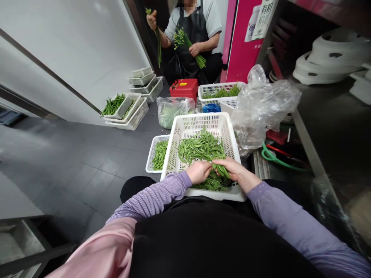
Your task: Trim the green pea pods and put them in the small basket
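Observation:
A large white basket (233, 148) rests on my lap with a pile of green pea pods (199, 146) in it. Thin green trimmings (213, 182) lie at its near end. Over the basket, my right hand (232, 168) is wrapped round a small bunch of green pods (222, 170). My left hand (199, 172) is closed in a pinch beside the bunch, its fingertips close to the pods; what they grip is too small to make out. A smaller white basket (148, 158) of green pods stands to the left of the large one.
Ahead, a person (194, 29) holds long green stems. A red box (184, 88), a bagged green vegetable (169, 112) and a white basket of greens (242, 84) stand beyond my basket. Stacked baskets (136, 119) are at the left. Clear plastic bags (257, 108) bulge beside a metal shelf at the right.

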Demonstrator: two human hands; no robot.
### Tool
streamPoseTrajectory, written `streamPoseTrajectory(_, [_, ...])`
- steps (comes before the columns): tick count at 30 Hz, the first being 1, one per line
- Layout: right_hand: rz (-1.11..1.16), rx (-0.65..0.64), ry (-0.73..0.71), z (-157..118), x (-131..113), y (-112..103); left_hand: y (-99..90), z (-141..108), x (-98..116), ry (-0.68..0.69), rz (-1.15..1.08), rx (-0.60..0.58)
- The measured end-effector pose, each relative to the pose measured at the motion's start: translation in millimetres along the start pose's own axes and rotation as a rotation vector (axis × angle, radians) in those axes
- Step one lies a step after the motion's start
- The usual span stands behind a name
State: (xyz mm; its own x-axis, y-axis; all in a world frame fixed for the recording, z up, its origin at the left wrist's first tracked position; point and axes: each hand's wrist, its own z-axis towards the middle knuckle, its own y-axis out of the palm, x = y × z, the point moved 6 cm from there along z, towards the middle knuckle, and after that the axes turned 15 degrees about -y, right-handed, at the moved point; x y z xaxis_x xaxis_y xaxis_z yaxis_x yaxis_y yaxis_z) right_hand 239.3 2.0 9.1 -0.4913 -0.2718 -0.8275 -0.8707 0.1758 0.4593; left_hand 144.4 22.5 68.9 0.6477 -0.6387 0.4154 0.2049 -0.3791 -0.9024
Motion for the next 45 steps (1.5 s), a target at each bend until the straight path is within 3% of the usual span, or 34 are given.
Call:
streamPoseTrajectory(2, [0.010,-0.102,0.031,-3,-1,5,-5.3,5,-13,-0.068,-0.063,0.008])
streamPoseTrajectory(5, [0.051,-0.193,0.050,-7,-2,10,-19.2,12,-55,-0.393,-0.115,0.107])
streamPoseTrajectory(7, [0.059,-0.210,0.068,-7,-1,10,-26.6,10,-74,-0.492,-0.093,0.145])
streamPoseTrajectory(9, [0.043,-0.204,0.093,-7,0,10,-31.0,7,-71,-0.393,-0.029,0.150])
streamPoseTrajectory(13, [0.026,-0.226,0.125,-8,0,12,-28.0,-3,-35,-0.093,0.198,0.080])
streamPoseTrajectory(16, [-0.063,-0.240,0.090,-8,-2,10,-21.6,-2,-18,0.009,0.362,-0.039])
streamPoseTrajectory(20, [-0.430,-0.261,-0.064,-6,-9,7,-15.7,8,-10,0.082,0.394,-0.308])
streamPoseTrajectory(22, [-0.565,-0.376,-0.101,-8,-11,13,-14.4,14,-7,0.060,0.265,-0.484])
streamPoseTrajectory(24, [-0.621,-0.479,-0.133,-11,-16,21,-12.1,21,-6,-0.022,-0.009,-0.673])
streamPoseTrajectory(26, [-0.620,-0.424,-0.214,-10,-27,20,-8.6,31,-7,-0.153,-0.417,-0.786])
streamPoseTrajectory(30, [-0.606,-0.089,-0.407,-5,-54,1,6.3,49,-21,-0.398,-1.174,-0.677])
streamPoseTrajectory(32, [-0.667,-0.119,-0.388,-6,-57,-1,18.4,50,-21,-0.449,-1.289,-0.713])
streamPoseTrajectory(35, [-0.660,-0.282,-0.320,-8,-56,5,24.3,50,-10,-0.442,-1.273,-0.840])
streamPoseTrajectory(37, [-0.516,-0.292,-0.304,-8,-59,4,18.6,53,-2,-0.395,-1.276,-0.855])
streamPoseTrajectory(40, [-0.180,-0.074,-0.340,1,-71,-15,15.4,61,-9,-0.364,-1.131,-0.728])
streamPoseTrajectory(43, [0.154,0.226,-0.428,8,-84,-46,35.2,59,-37,-0.383,-0.548,-0.611])
streamPoseTrajectory(45, [0.310,0.300,-0.423,10,-88,-57,52.5,60,-56,-0.360,-0.139,-0.522])
